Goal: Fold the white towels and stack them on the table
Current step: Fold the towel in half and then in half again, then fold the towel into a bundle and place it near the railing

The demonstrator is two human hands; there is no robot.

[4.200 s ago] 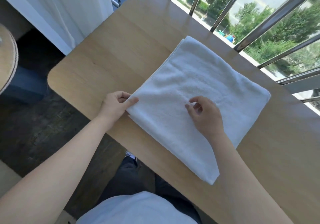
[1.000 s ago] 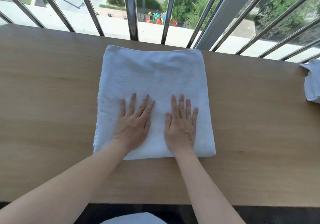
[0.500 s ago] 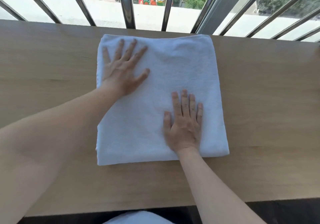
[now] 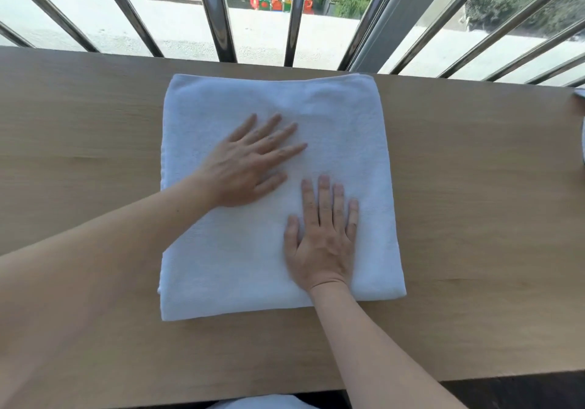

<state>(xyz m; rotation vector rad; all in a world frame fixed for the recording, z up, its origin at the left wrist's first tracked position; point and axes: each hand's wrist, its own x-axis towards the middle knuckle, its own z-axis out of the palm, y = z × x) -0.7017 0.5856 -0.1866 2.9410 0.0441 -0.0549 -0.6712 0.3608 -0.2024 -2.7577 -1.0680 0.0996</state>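
A white towel (image 4: pixel 354 142), folded into a near-square, lies flat on the wooden table (image 4: pixel 474 234) close to its far edge. My left hand (image 4: pixel 250 163) rests palm down on the towel's middle, fingers spread and pointing right. My right hand (image 4: pixel 323 241) lies flat on the towel's near right part, fingers apart and pointing away from me. Neither hand holds anything.
Metal railing bars (image 4: pixel 218 13) stand right behind the table's far edge. A sliver of another white towel (image 4: pixel 581 92) shows at the right border. The table's near edge runs along the bottom, with my clothing (image 4: pixel 262 402) below it.
My left hand has slid from the towel's far left corner toward its middle. My right hand has stayed where it was. The towel has not shifted.
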